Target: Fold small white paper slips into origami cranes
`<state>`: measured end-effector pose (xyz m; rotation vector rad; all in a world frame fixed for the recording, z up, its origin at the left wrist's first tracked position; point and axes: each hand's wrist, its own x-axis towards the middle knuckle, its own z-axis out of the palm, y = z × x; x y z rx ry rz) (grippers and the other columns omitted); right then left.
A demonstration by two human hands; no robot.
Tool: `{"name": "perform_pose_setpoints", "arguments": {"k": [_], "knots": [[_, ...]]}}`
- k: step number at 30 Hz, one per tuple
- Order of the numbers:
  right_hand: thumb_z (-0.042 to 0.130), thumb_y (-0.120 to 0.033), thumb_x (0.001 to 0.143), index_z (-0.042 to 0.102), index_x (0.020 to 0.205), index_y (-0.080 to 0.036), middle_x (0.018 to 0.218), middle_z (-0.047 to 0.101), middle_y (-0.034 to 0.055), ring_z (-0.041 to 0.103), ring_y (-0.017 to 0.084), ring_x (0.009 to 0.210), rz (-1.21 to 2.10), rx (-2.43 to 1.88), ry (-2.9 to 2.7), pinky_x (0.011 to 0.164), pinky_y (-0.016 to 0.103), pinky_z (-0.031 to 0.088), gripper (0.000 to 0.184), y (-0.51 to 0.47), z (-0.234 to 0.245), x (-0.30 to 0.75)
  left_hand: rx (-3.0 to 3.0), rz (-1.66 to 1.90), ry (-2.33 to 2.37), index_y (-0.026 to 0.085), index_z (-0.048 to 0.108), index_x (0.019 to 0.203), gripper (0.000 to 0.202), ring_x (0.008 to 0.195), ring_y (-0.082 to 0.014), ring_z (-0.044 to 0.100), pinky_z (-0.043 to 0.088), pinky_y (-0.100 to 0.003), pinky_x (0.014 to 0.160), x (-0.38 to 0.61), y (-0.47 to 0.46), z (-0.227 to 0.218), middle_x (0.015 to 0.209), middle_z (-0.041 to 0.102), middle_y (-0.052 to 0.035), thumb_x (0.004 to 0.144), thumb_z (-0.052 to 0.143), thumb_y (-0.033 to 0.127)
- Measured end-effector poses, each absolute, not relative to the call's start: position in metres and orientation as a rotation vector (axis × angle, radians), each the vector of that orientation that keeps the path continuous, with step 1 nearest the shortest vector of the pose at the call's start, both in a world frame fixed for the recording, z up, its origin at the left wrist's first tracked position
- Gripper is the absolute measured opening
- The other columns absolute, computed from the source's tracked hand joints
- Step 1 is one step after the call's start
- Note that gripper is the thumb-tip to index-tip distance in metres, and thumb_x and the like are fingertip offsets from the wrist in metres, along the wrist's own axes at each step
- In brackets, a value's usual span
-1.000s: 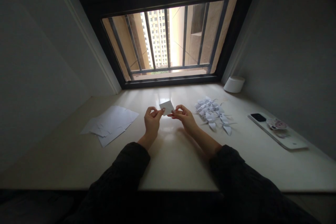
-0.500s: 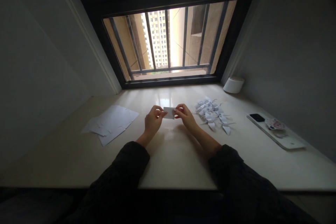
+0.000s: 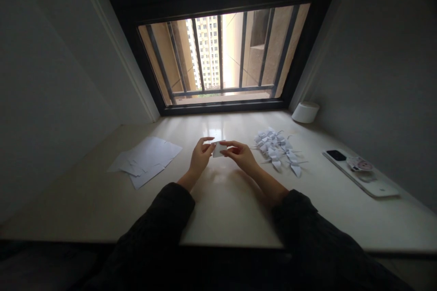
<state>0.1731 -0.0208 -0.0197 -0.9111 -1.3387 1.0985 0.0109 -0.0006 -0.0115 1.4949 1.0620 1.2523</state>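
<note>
A small folded piece of white paper (image 3: 219, 150) is held up above the sill, between my two hands. My left hand (image 3: 200, 154) pinches its left edge with the thumb, and the index finger is raised over the top. From the right, my right hand (image 3: 241, 154) grips the paper between thumb and fingers, its fingertips lying across the upper right part. Just right of that hand lies a pile of folded white paper cranes (image 3: 273, 145).
Loose white paper sheets (image 3: 155, 157) lie overlapping on the left of the pale sill (image 3: 232, 218). A phone (image 3: 362, 175) with a round grip rests at the right. A white cylinder-like object (image 3: 305, 112) stands in the back right corner, beside the barred window (image 3: 221, 54).
My right hand has shifted its fingers leftward over the paper. The paper's outline has gone from a flat rectangle to a slanted shape. My left index finger has lifted slightly.
</note>
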Motion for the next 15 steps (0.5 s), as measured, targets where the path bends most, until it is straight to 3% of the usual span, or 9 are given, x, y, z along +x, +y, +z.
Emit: {"name": "perform_pose_setpoints", "arguments": {"k": [3, 8, 15], "knots": [[0.077, -0.037, 0.062, 0.068, 0.105, -0.018, 0.075, 0.070, 0.0034, 0.061, 0.015, 0.062, 1.021, -0.917, -1.281, 0.063, 0.030, 0.050, 0.048, -0.0200, -0.0200, 0.1735, 1.489, 1.226, 1.077, 0.018, 0.057, 0.111, 0.046, 0.069, -0.0152, 0.062, 0.046, -0.024, 0.060, 0.0115, -0.0025, -0.0101, 0.076, 0.070, -0.0042, 0.074, 0.065, 0.043], [0.078, -0.038, 0.060, 0.069, 0.107, -0.023, 0.104, 0.069, 0.0066, 0.064, 0.017, 0.072, 0.928, -0.926, -1.316, 0.069, 0.031, 0.053, 0.050, -0.0189, -0.0222, 0.1735, 1.459, 1.284, 1.074, 0.019, 0.054, 0.119, 0.056, 0.067, -0.0156, 0.063, 0.047, -0.024, 0.061, 0.0118, -0.0046, -0.0062, 0.072, 0.070, -0.0030, 0.071, 0.068, 0.043], [0.076, -0.038, 0.063, 0.061, 0.120, -0.020, 0.080, 0.073, 0.0045, 0.066, 0.019, 0.070, 0.969, -0.959, -1.370, 0.073, 0.035, 0.054, 0.061, -0.0181, -0.0264, 0.1738, 1.443, 1.280, 1.047, 0.019, 0.058, 0.113, 0.044, 0.074, -0.0171, 0.066, 0.047, -0.024, 0.062, 0.0101, -0.0058, -0.0028, 0.082, 0.072, -0.0055, 0.075, 0.065, 0.039]]}}
